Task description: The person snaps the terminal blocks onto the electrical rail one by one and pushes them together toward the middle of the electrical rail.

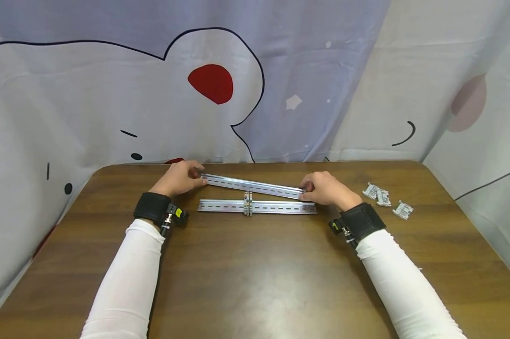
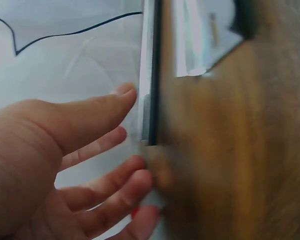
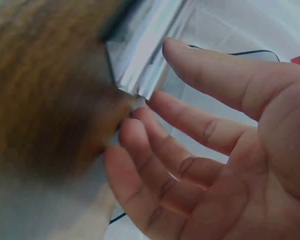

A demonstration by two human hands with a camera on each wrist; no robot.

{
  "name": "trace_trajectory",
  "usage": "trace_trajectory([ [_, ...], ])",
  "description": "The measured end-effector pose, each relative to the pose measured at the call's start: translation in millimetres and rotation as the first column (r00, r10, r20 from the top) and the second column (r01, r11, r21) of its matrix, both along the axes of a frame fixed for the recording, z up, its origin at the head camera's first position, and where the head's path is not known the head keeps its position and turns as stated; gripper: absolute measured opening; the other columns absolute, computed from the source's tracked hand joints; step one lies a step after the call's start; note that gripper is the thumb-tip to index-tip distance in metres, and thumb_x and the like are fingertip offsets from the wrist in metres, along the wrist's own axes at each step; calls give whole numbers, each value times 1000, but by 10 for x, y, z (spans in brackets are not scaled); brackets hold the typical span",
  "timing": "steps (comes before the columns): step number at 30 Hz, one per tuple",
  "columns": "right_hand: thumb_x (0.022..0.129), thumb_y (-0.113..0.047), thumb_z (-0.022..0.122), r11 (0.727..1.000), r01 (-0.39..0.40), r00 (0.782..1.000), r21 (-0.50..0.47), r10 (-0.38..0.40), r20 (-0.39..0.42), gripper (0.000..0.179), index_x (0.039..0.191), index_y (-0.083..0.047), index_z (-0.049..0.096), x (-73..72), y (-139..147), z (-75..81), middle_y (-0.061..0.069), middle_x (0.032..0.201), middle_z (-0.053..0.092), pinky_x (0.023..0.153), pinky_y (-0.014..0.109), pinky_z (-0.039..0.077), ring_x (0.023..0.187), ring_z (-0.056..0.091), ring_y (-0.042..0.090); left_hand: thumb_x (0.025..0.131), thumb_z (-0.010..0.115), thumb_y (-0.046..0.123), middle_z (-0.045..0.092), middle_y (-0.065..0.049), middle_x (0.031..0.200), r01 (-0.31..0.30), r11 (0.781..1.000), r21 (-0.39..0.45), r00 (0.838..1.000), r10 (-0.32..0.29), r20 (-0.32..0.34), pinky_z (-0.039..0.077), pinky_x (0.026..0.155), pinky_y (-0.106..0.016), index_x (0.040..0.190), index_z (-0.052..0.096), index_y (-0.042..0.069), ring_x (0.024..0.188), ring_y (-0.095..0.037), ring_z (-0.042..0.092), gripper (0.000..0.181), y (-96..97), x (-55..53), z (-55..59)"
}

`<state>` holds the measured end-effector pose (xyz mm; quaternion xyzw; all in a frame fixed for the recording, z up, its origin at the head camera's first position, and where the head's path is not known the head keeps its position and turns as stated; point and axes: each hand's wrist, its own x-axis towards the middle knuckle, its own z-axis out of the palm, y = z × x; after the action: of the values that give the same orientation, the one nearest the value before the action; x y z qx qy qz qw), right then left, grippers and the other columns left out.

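Two slotted metal DIN rails are in the head view. My left hand [image 1: 180,178] pinches the left end of the rear DIN rail [image 1: 255,186], thumb on the near side and fingers on the far side. At its other end, my right hand [image 1: 324,189] holds the same rail between thumb and fingers. This rail slants, its right end nearer me. Just in front lies the second DIN rail [image 1: 221,205], with narrow light-coloured terminal blocks [image 1: 248,204] clipped side by side near its middle. Seen from the right wrist, the thumb [image 3: 190,60] lies along the rail's edge.
Three loose, flat, pale terminal-block pieces [image 1: 383,197] lie on the wooden table [image 1: 255,273] to the right of my right hand. A printed curtain [image 1: 111,103] hangs right behind the table's back edge. Each wrist wears a black strap with a small camera.
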<state>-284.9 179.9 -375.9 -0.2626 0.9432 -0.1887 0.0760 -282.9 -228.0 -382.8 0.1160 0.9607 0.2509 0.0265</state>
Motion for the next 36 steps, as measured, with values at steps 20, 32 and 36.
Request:
trace_trajectory([
  [20, 86, -19, 75, 958, 116, 986, -262, -79, 147, 9, 89, -10, 74, -1, 158, -96, 4, 80, 69, 69, 32, 45, 75, 59, 17, 83, 79, 19, 65, -8, 94, 18, 988, 155, 999, -24, 41, 40, 74, -37, 98, 72, 10, 85, -25, 50, 19, 39, -40, -132],
  [32, 84, -11, 77, 477, 413, 896, -776, -61, 439, 32, 107, 10, 68, 121, 353, 141, 14, 100, 72, 78, 39, 56, 81, 72, 29, 80, 81, 21, 73, -15, 97, -88, 804, 589, 979, -40, 201, 53, 89, -40, 110, 73, 5, 89, -41, 70, 35, 82, 142, 187],
  [36, 83, -4, 76, 445, 412, 881, -795, 28, 472, 26, 105, 10, 69, 250, 427, 132, 16, 96, 72, 75, 38, 56, 78, 73, 27, 78, 83, 20, 72, -18, 100, -85, 786, 613, 952, -116, 281, 55, 82, -40, 112, 71, 1, 88, -43, 69, 41, 22, 395, 235],
])
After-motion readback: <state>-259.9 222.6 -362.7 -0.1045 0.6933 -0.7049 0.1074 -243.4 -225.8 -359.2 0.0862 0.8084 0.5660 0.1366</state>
